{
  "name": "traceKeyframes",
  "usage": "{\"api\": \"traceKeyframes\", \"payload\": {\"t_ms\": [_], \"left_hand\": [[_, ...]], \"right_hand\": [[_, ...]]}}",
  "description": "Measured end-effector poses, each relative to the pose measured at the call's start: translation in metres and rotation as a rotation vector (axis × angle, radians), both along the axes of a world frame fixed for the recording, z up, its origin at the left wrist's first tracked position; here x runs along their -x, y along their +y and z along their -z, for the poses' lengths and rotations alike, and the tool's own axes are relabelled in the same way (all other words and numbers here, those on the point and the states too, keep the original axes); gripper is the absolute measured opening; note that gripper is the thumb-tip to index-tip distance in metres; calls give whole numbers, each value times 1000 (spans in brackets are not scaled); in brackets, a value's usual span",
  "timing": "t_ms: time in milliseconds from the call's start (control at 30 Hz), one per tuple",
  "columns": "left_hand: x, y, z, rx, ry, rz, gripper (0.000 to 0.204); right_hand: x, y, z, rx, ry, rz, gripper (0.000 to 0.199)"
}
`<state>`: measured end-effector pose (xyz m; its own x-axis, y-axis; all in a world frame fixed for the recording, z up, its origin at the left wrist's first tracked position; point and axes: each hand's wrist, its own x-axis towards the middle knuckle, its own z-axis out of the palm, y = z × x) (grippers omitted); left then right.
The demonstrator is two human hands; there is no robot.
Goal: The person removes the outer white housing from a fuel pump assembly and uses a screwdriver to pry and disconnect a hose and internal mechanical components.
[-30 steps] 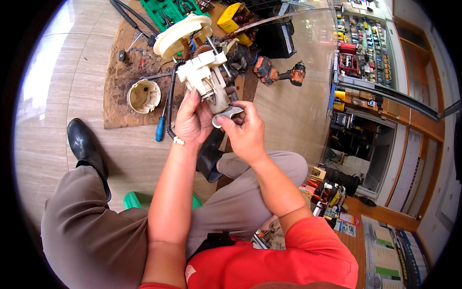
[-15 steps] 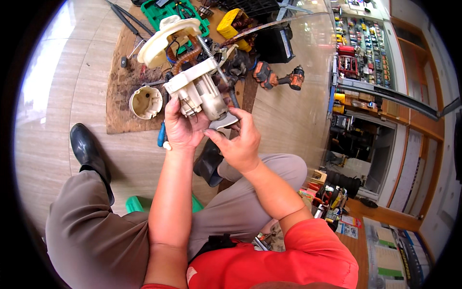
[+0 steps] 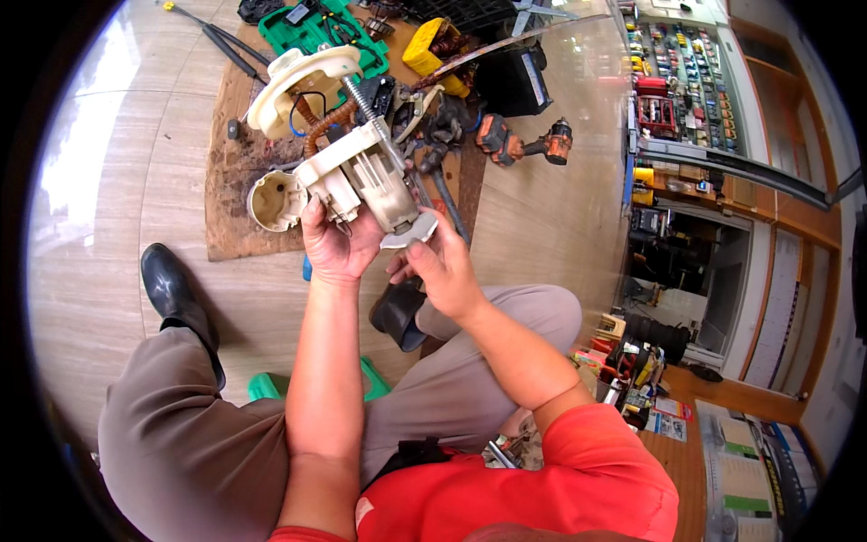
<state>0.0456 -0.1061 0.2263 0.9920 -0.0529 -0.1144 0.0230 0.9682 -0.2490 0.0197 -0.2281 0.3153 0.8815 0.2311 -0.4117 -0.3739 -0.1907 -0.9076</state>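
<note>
Glossy beige floor tiles (image 3: 99, 181) spread beneath a stained wooden board (image 3: 237, 233), with packed shelves (image 3: 695, 95) off to the right. Held up over the board's near side is a cream fuel pump module (image 3: 336, 172), tilted, its round flange (image 3: 271, 101) away from the person and partly covering a green tool case (image 3: 276, 38). A brown corrugated hose (image 3: 327, 126) and a spring-wrapped rod (image 3: 370, 110) run between flange and body. The left hand (image 3: 341, 246) cups the body from below, thumb against its side, other fingers mostly hidden. The right hand (image 3: 442, 271) has its thumb and fingers around a flat grey-white piece (image 3: 408, 234) at the near end; whether they press on it I cannot tell.

Just beside the module, left, lies a cream plastic cup (image 3: 258, 208); the left hand hides most of a blue handle (image 3: 307, 267). Beyond are a yellow container (image 3: 421, 49) and a black battery (image 3: 513, 83); an orange-and-black cordless drill (image 3: 506, 144) lies right of the board.
</note>
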Motion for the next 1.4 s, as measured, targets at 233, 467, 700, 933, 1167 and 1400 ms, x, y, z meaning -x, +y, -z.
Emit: {"api": "traceKeyframes", "payload": {"t_ms": [233,467,700,933,1167,1400], "left_hand": [[1,2,6,47,-117,10,90],[0,0,4,21,-65,10,92],[0,-3,10,43,-102,-19,83],[0,9,0,-116,-50,62,59],[-2,7,-8,-371,6,69,58],[-2,-1,-7,-253,86,80,51]], "right_hand": [[1,8,0,116,-41,-11,49],[2,8,5,204,-141,4,40],[0,11,6,233,-240,-34,37],[-7,0,10,111,-145,-18,45],[-6,7,6,264,-135,26,40],[-12,2,-1,382,-219,-46,34]]}}
